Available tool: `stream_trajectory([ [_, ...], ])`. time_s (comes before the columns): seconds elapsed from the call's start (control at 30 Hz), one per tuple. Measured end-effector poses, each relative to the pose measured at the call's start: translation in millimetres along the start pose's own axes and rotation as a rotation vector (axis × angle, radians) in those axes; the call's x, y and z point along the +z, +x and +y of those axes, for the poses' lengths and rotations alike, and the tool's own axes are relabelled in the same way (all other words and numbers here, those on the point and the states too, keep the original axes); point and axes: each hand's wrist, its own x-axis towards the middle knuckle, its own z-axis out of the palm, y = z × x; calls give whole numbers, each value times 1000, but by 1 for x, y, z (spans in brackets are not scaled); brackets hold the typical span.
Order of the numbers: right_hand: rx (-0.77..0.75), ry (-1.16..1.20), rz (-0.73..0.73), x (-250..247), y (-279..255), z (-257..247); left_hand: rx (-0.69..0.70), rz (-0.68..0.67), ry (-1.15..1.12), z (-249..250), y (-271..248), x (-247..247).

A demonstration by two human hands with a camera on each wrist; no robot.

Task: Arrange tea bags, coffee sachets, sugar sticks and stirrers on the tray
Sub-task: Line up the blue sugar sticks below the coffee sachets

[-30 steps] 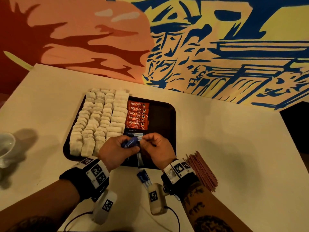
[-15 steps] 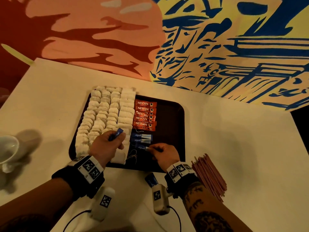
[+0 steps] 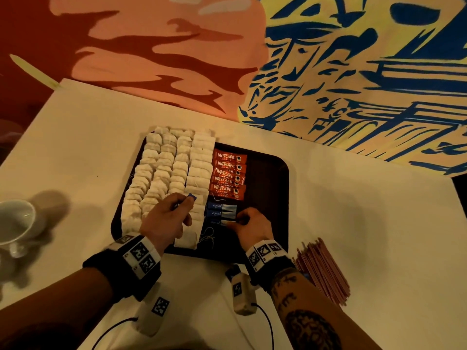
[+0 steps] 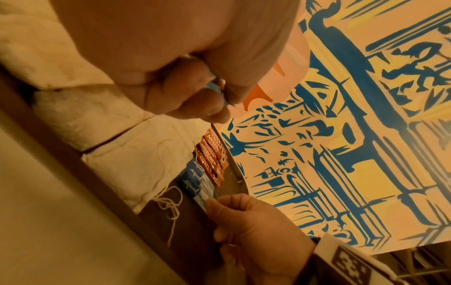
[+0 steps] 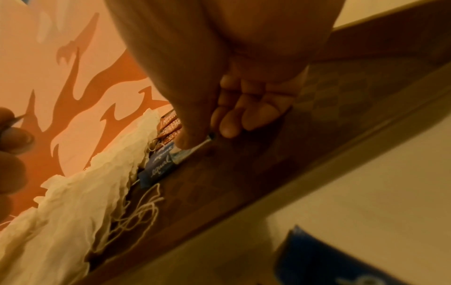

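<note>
On tray [image 3: 275, 173], right hand [image 3: 252, 227] now pinches third sugar stick [image 3: 222, 222]; left hand [image 3: 166, 218] still grips another.

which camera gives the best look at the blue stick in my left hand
The left wrist view: the blue stick shows close up, pinched between the left hand's thumb and fingers. The head view shows only its blue tip poking above the hand. The right wrist view catches just a blurred sliver at the left edge.
</note>
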Motion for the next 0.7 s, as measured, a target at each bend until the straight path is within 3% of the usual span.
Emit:
stream_trajectory([
  [0.17,6,-4,30,-4,-3,-4,26,-54,50,6,-8,6],
  [0.3,-112,92,24,-8,-14,-10,23,-81,19,15,-17,16],
  [0.5,-351,305,-247,-3,-42,-17,39,-73,-143,27,-34,36],
  [0.6,-358,344,-209,-3,-53,-14,17,-99,-247,34,-47,49],
  [0.7,-344,430,-155,-9,-59,-8,-3,-63,-209,35,-51,55],
])
